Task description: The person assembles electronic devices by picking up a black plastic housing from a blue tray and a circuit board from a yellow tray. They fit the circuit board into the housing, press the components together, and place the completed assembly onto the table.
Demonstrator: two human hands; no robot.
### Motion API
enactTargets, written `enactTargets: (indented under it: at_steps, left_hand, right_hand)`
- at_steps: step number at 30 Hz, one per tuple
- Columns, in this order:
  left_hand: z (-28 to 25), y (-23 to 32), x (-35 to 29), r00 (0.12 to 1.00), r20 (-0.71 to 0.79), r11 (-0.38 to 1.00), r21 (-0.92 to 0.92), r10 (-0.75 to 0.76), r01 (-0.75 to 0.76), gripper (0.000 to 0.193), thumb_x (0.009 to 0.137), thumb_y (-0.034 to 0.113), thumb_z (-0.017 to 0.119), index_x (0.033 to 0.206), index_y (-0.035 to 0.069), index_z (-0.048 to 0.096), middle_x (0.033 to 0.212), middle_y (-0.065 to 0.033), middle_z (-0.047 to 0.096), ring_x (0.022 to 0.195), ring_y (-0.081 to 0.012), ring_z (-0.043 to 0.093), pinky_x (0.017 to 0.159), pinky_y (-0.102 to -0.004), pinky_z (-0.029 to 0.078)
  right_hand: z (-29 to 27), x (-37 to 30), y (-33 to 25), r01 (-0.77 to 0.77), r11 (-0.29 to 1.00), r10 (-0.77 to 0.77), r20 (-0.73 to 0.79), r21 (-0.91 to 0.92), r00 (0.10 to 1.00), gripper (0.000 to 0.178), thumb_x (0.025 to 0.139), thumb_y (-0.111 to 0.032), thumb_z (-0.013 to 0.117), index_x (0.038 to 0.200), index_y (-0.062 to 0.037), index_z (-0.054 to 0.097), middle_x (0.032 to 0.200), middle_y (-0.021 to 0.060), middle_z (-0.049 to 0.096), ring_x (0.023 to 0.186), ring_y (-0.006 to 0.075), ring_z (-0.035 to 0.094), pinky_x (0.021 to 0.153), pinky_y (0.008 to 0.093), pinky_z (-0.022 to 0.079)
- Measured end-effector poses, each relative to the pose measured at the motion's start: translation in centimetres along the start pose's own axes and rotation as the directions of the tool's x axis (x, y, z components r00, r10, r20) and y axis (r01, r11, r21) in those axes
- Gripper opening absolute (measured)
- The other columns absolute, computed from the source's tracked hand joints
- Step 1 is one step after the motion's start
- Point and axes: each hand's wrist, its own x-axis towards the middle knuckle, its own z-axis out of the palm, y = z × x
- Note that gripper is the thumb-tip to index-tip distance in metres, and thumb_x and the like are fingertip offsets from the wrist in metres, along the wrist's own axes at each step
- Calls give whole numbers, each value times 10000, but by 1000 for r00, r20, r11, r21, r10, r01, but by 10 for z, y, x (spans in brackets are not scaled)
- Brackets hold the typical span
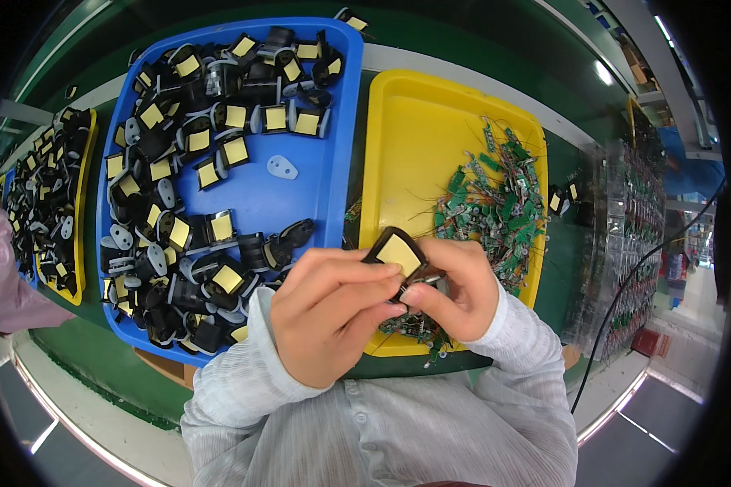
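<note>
Both hands meet in front of my chest, over the near edge of a yellow tray (398, 183). Between them is a small black plastic housing (399, 253) with a pale yellow square pad facing up. My left hand (329, 304) grips it from the left, fingertips on the pad and its lower edge. My right hand (459, 288) pinches its right and lower side with thumb and fingers; a small metallic bit shows by that thumb. Green circuit boards (503, 195) with thin wires lie heaped in the yellow tray, partly behind my right hand.
A blue tray (244, 199) at left holds many black housings with yellow pads and grey end pieces; one grey piece (282, 167) lies apart. Farther left stands another filled yellow tray (81, 235), near a person's pink sleeve (16, 284). Clear-bagged boards (625, 243) and a black cable (625, 280) are at right.
</note>
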Motion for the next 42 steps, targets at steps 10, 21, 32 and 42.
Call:
enactTargets:
  at_steps: [10, 21, 32, 42]
  left_hand:
    - [0, -18, 2, 998, -60, 1000, -3, 27, -27, 313, 645, -75, 662, 928, 6, 555, 922, -125, 591, 832, -235, 562, 723, -305, 456]
    - [-9, -12, 10, 969, 161, 977, -72, -187, 200, 368, 822, 133, 550, 1161, -10, 533, 840, -125, 589, 763, -258, 525, 726, -314, 422]
    - [-7, -12, 11, 951, 230, 962, -126, -207, 241, 376, 842, 150, 538, 1181, -11, 519, 776, -123, 564, 697, -245, 508, 679, -308, 418]
    - [3, -15, 5, 985, 125, 976, -167, -120, 140, 260, 804, 146, 577, 1023, 6, 569, 792, -121, 590, 692, -273, 534, 643, -318, 429]
  right_hand:
    - [0, -2, 2, -121, 915, 136, -13, 386, 991, 138, 809, -73, 628, 862, 8, 531, 736, 43, 594, 598, 67, 545, 533, 209, 446]
    - [-8, -7, -10, -189, 843, 230, -19, 504, 973, 150, 811, -16, 607, 938, 13, 532, 774, 50, 581, 658, 104, 596, 603, 216, 479]
    - [-13, -4, -3, -294, 703, 271, 138, 647, 953, 142, 809, -31, 613, 892, -11, 500, 710, 35, 570, 592, 112, 589, 570, 216, 473]
    - [-11, -3, -3, -352, 651, 259, 238, 673, 936, 151, 802, -19, 619, 864, -28, 482, 688, 24, 565, 568, 100, 582, 541, 212, 469]
